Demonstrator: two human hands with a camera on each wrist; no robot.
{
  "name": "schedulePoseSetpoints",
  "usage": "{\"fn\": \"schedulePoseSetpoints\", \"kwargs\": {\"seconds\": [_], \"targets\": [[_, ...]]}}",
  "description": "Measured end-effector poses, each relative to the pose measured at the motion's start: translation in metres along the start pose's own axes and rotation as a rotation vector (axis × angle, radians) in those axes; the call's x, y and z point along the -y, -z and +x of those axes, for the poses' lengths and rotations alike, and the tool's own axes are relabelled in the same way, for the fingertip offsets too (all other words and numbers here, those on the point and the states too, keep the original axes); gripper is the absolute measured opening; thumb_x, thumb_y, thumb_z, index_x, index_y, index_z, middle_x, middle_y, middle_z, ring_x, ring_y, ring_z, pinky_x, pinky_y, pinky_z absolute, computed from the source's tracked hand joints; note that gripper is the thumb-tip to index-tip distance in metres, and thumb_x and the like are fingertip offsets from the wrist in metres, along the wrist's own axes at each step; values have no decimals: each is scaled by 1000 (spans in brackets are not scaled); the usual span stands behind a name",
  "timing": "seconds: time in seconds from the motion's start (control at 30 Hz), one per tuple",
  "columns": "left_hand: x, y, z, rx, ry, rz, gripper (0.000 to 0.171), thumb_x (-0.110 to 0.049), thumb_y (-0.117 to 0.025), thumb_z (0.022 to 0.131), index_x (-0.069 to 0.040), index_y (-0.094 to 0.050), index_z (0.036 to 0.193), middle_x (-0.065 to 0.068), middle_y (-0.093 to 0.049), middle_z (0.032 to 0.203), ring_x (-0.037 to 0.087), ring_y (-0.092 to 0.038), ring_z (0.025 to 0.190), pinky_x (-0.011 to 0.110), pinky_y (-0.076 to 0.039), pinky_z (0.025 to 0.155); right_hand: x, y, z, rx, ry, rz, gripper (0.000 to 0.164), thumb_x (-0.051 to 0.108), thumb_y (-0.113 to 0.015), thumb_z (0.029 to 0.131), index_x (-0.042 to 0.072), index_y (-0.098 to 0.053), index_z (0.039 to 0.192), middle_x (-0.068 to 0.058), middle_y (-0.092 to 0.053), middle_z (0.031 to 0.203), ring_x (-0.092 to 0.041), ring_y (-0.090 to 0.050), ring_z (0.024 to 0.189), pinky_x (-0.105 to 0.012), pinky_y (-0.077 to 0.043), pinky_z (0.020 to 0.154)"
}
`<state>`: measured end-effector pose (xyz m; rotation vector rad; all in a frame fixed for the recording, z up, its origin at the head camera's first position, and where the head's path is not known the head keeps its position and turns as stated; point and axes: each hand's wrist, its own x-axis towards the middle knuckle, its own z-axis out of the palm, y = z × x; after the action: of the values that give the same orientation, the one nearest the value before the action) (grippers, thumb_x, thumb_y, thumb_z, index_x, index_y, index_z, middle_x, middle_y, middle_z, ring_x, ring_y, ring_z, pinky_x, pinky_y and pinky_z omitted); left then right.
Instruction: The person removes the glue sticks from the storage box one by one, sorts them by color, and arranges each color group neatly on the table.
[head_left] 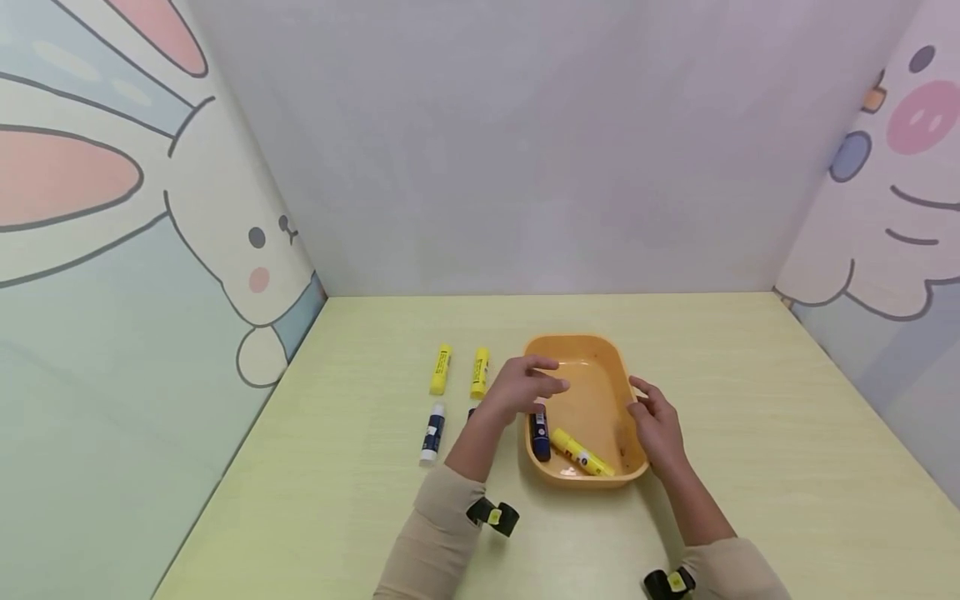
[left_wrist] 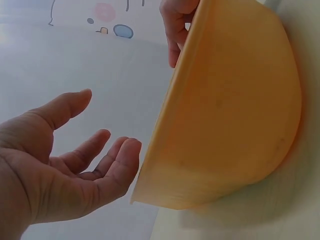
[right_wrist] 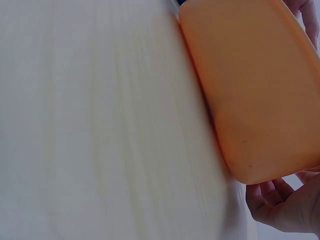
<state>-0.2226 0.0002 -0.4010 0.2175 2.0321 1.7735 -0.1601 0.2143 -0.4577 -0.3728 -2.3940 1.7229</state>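
An orange plastic basin (head_left: 588,400) sits on the table, a navy glue stick (head_left: 540,435) and a yellow glue stick (head_left: 582,452) lying inside near its front. My right hand (head_left: 660,429) grips the basin's right side, thumb at the rim; its fingers are against the outer wall in the right wrist view. Over the basin's left rim hovers my left hand (head_left: 521,387), fingers loosely bent and holding nothing. In the left wrist view, that hand (left_wrist: 75,175) has its thumb spread from the fingers, with fingertips beside the rim.
Left of the basin lie two yellow glue sticks (head_left: 441,369) and a navy glue stick with white ends (head_left: 432,433). Another dark item (head_left: 471,412) is mostly hidden behind the left wrist. Walls with cartoon animals (head_left: 247,250) enclose the table (head_left: 360,500).
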Motion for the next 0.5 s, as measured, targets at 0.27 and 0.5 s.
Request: {"fn": "schedulePoseSetpoints", "kwargs": {"seconds": [0.27, 0.5], "targets": [[3, -15, 3, 76, 35, 41, 40, -14, -74, 80, -5, -61, 116, 6, -63, 92, 32, -60, 94, 43, -53, 71, 0, 0, 0, 5, -19, -4, 44, 5, -39, 95, 5, -39, 139, -23, -46, 127, -29, -44, 111, -30, -40, 82], [4, -22, 7, 149, 75, 130, 44, -20, -73, 82, -5, -59, 121, 3, -63, 97, 29, -61, 93, 44, -53, 69, 0, 0, 1, 1, -14, -6, 43, 5, -39, 95, 5, -40, 138, -23, -47, 126, -30, -44, 110, -26, -41, 79]]}}
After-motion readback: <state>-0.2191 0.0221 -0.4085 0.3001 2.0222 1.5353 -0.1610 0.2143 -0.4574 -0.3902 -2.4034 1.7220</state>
